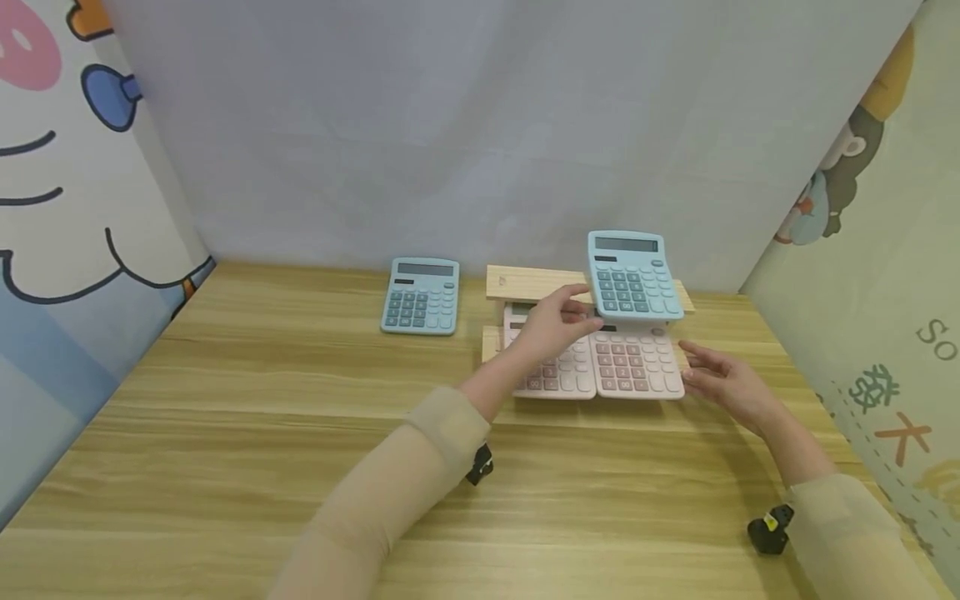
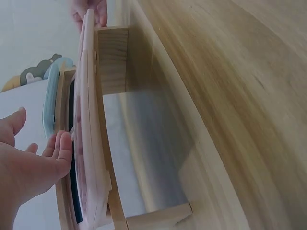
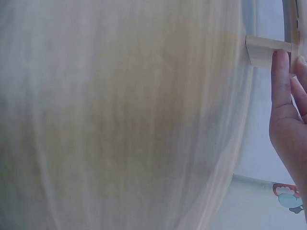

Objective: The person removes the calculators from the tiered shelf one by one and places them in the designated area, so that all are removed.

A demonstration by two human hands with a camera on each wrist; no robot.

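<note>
A two-step wooden rack (image 1: pixel 527 285) carries a light blue calculator (image 1: pixel 628 277) on its upper step. Two pink calculators lean side by side on the lower step, the left one (image 1: pixel 573 379) partly behind my left arm, the right one (image 1: pixel 637 367) below the blue one. My left hand (image 1: pixel 557 323) is at the blue calculator's lower left corner, thumb and fingers apart with nothing gripped. In the left wrist view its fingertips (image 2: pixel 64 143) overlap the pink calculators' face. My right hand (image 1: pixel 726 385) has its extended fingers at the right pink calculator's right edge, by the rack's end.
Another light blue calculator (image 1: pixel 422 296) lies on the wooden table (image 1: pixel 262 400), left of the rack. A pale cloth (image 1: pixel 450 125) hangs behind the table. Printed cartoon panels stand at the left (image 1: pixel 67 208) and right (image 1: pixel 862 275).
</note>
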